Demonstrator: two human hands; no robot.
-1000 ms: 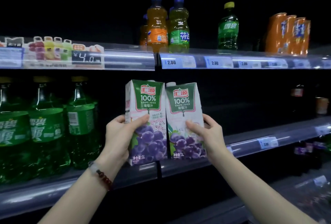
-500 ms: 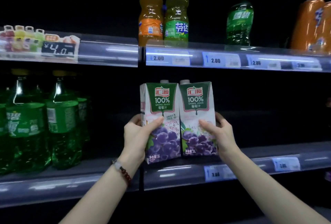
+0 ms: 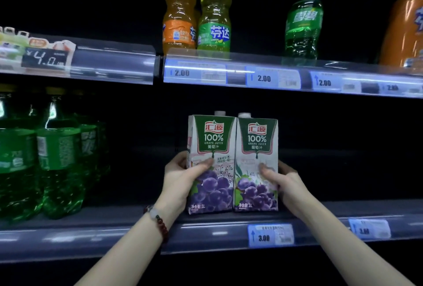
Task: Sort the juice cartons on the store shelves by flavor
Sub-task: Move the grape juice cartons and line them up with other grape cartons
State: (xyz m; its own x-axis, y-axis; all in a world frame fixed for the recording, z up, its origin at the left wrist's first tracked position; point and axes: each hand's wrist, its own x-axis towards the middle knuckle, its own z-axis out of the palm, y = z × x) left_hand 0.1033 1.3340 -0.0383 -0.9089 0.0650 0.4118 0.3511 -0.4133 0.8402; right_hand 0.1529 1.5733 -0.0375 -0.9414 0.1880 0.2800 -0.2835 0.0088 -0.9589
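Note:
Two grape juice cartons stand upright side by side, touching, on the middle shelf (image 3: 320, 211). Both are white and green with purple grapes printed low on the front. My left hand (image 3: 180, 178) grips the left carton (image 3: 211, 139), thumb across its front and fingers round its left side. My right hand (image 3: 282, 179) grips the right carton (image 3: 257, 141), thumb on its front and fingers behind its right side. The carton bottoms sit level with the shelf board.
Large green soda bottles (image 3: 57, 155) fill the middle shelf at left. On the upper shelf stand an orange bottle (image 3: 179, 11), a yellow-green bottle (image 3: 214, 13), a green bottle (image 3: 303, 17) and orange bottles (image 3: 402, 31) at far right. Price tags (image 3: 270, 235) line the shelf edges.
Both hands carried the two cartons rightward and back into the shelf, lowering them from above the rail onto the shelf board. The tilted cartons now stand straight.

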